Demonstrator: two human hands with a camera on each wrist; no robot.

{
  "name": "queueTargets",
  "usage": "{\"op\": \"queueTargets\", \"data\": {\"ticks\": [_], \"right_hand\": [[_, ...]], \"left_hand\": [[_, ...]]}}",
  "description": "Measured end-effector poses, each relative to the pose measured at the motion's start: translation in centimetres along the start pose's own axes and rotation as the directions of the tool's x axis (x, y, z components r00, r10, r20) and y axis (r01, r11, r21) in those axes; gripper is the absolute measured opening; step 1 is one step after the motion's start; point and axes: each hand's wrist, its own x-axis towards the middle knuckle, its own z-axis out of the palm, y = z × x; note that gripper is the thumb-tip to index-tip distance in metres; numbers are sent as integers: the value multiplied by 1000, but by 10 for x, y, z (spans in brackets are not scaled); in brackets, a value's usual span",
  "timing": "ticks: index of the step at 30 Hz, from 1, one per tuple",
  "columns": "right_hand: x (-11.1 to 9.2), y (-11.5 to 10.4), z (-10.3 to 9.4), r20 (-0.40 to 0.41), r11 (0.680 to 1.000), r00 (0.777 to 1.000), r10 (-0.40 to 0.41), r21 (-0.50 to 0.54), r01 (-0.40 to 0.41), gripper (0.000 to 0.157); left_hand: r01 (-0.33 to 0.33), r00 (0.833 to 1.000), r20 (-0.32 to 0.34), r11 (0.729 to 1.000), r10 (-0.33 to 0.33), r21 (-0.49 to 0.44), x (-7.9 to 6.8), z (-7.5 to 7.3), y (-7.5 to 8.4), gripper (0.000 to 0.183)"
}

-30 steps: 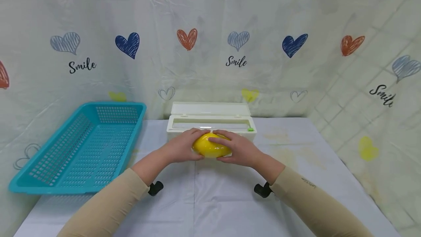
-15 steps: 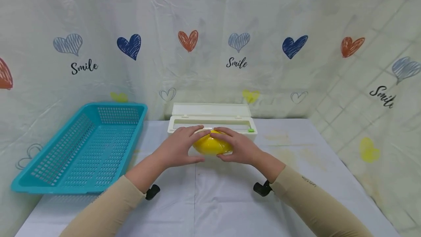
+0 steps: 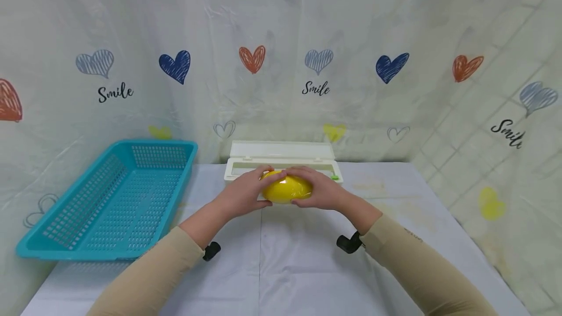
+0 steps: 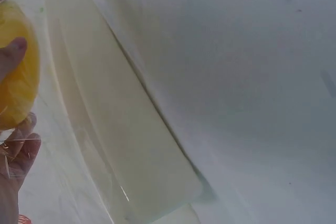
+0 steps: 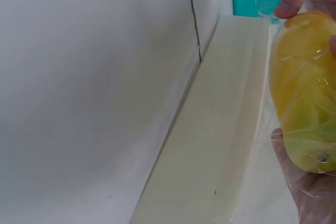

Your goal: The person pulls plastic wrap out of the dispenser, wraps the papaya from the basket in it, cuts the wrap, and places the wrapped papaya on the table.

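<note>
Beige sleeves nearest the viewer, the left (image 3: 149, 272) and the right (image 3: 421, 257); small dark print on the right one, too small to read. A black wrist mount at each cuff, left (image 3: 211, 250) and right (image 3: 349, 243). Left hand (image 3: 243, 195) and right hand (image 3: 324, 191) hold one glossy yellow fruit (image 3: 287, 189) between them, mango-like, real or model not determinable. Fingers of both curl over its top, thumbs low on the near side; grip presumably two-sided so the clear film (image 5: 294, 179) is kept against the skin. Film is wrinkled over the fruit in the right wrist view. Fruit is centred before the person, apparently raised above the white-covered table (image 3: 303, 277). To the left, a teal perforated basket (image 3: 66, 256), likely set aside to leave the middle free for handling. Behind the fruit, a long white box (image 3: 232, 175), lid (image 3: 281, 149) tipped back, probably for access to its inside; green tab (image 3: 335, 178) at its right end. No brand legible on box or basket. Farthest, a pale sheet (image 3: 281, 9) printed with hearts and "Smile" in black script, repeated three times in view.
</note>
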Motion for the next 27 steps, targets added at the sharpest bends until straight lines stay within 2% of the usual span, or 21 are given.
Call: {"op": "queueTargets", "data": {"ticks": [4,8,11,14,17,20,23,27], "right_hand": [[4,2,-3,17,999,1000,6,49,-7,69],[6,3,-6,41,998,998,54,42,-56,72],[5,2,-10,47,995,994,102,18,-103,75],[1,-1,-14,10,992,992,122,-36,-122,79],[-4,-5,-16,-37,991,997,66,-113,-70,81],[-4,-4,-12,-41,974,998,-39,-223,29,83],[-3,0,-4,-25,932,990,-137,-341,121,83],[-1,6,2,-32,877,976,-214,-447,177,80]], "left_hand": [[13,1000,11,1000,-12,-21,3,2,-3,87],[43,999,35,998,-42,-38,5,4,-5,83],[96,994,59,993,-92,-63,6,5,-6,82],[158,985,82,983,-150,-98,6,6,-7,83],[201,977,92,971,-190,-128,6,6,-8,84],[224,972,100,962,-211,-156,8,2,-10,84],[237,968,124,952,-216,-193,10,-3,-11,85],[249,962,176,938,-209,-242,14,-7,-12,85]]}}
